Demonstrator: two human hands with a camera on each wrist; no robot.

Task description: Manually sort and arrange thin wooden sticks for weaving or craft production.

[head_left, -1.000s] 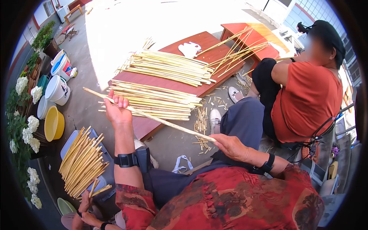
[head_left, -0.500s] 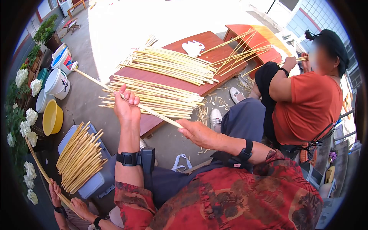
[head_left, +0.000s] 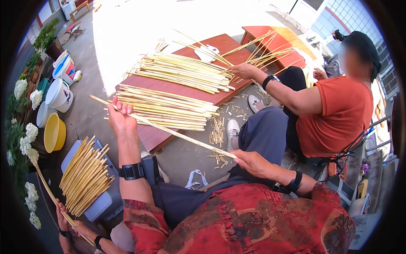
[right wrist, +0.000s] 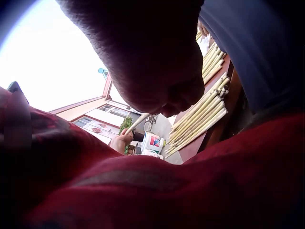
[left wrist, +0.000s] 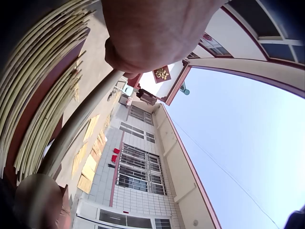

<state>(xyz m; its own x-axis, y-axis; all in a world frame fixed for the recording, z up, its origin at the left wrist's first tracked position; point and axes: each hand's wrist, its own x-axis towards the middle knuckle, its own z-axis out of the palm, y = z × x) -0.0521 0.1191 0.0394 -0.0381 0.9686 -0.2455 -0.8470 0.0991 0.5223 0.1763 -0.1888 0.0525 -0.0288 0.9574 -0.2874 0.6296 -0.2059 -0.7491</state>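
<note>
A long, pale wooden stick (head_left: 182,135) slants across the head view, its far end up to the left. My left hand (head_left: 122,116) grips it near that far end, palm up with fingers curled over. At the near end my right hand (head_left: 253,164) pinches the stick between thumb and fingers. In the left wrist view, the stick (left wrist: 78,114) runs from my left hand (left wrist: 152,38) down to the lower left. My right hand (right wrist: 147,62) is dark in the right wrist view and covers much of its end of the stick.
Piles of sticks (head_left: 169,108) lie on a low red-brown table (head_left: 152,137). A blue-grey bin (head_left: 101,207) holds shorter sticks (head_left: 84,178). A person in an orange shirt (head_left: 334,118) sits at right; another person's hands (head_left: 63,216) hold a stick at lower left. Buckets (head_left: 59,95) stand at left.
My right hand slid along the stick toward my left hand, then back to the near end. The person in orange has reached to the table's sticks. A long stick has appeared at lower left.
</note>
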